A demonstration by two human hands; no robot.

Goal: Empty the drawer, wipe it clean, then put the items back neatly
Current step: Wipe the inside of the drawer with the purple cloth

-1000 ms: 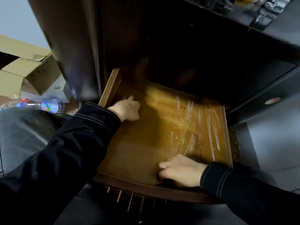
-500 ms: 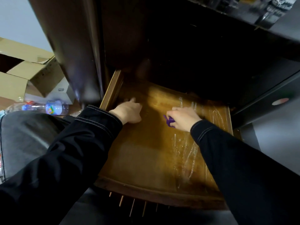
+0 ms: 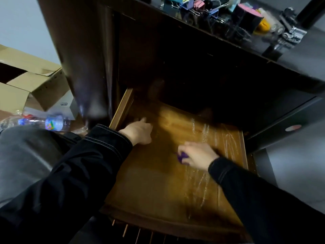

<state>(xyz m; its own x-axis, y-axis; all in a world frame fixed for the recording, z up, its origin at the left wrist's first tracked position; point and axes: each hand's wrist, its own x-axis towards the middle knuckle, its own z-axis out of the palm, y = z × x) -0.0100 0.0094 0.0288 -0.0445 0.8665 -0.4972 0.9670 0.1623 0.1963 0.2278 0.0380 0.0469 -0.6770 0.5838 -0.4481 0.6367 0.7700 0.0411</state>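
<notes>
Your right hand [image 3: 198,155] grips a purple cloth [image 3: 182,156] against the floor of the pulled-out drawer [image 3: 149,187], beside wet streaks [image 3: 204,132]. Your left hand [image 3: 139,132] rests there loosely, holding nothing, near the left wall.

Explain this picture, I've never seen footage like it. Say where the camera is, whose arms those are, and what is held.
No machine here: a person wears a wide-angle camera on the head, so you look down along their own two arms. The open wooden drawer holds only shiny streaks on its floor. The right hand grips a purple cloth against that floor. The left hand rests near the drawer's left wall, holding nothing visible. Binder clips lie on the dark top above; a cardboard box and a bottle lie at left.
</notes>
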